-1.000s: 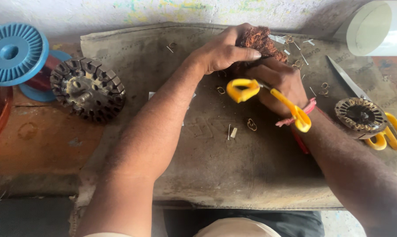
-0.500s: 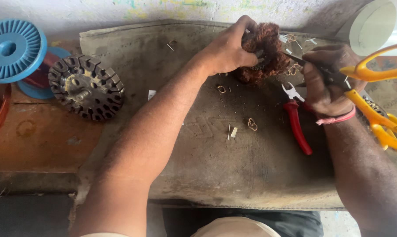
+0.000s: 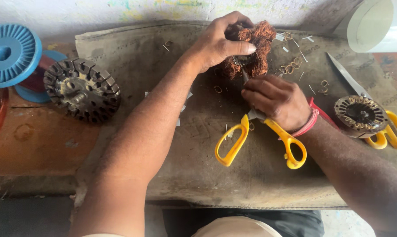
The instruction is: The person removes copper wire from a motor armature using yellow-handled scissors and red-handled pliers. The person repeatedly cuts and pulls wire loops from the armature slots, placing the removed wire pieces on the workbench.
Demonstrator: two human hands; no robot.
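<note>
My left hand [image 3: 220,41] grips a round motor winding of reddish copper wire [image 3: 256,55], held on edge over a grey mat [image 3: 132,57]. My right hand [image 3: 277,98] holds yellow-handled scissors [image 3: 255,136] by the blades, close to the pivot. The blade tip points up into the winding and the handles hang open toward me. A red band sits on my right wrist.
A dark slotted rotor core [image 3: 81,89] lies at the mat's left edge beside a blue wire spool [image 3: 7,55]. At right sit a round stator core [image 3: 361,115], a second pair of yellow scissors [image 3: 383,127] and a white cylinder [image 3: 376,24]. Wire scraps litter the mat.
My right hand has come down from the upper right with the scissors, now choked up on the blades with the tip at the winding. The red pliers are now hidden under my wrist.
</note>
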